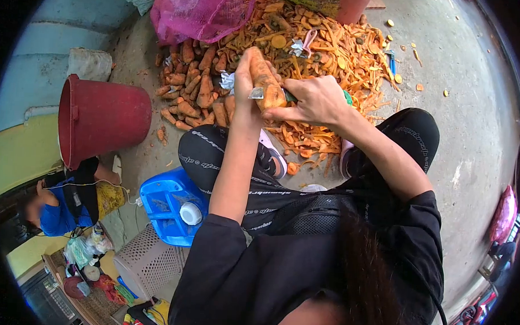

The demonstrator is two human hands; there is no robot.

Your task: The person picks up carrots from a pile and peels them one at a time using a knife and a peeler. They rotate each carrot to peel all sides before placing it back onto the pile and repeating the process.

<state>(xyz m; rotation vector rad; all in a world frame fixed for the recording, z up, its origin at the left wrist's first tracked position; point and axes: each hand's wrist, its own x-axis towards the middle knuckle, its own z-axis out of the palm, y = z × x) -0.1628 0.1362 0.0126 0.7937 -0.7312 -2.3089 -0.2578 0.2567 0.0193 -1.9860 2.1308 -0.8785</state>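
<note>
My left hand (pixel 244 82) is wrapped around a large, partly peeled carrot (pixel 265 81), held up over the peelings with its thick end toward me. My right hand (pixel 319 100) grips a green-handled knife (pixel 256 93); its flat metal tip shows at the left side of the carrot's thick end, while the middle of the blade is hidden. The right thumb lies by that end. Below and beyond spreads a heap of orange peelings (pixel 324 136). Unpeeled carrots (pixel 189 91) are piled left of it.
A maroon bucket (pixel 109 120) lies tipped at the left, near a blue plastic stool (pixel 165 208). A pink mesh bag (pixel 199 14) sits behind the carrots. On the heap lies a pink peeler (pixel 310 41). Another person (pixel 69 207) sits far left beside a perforated basket (pixel 148 259).
</note>
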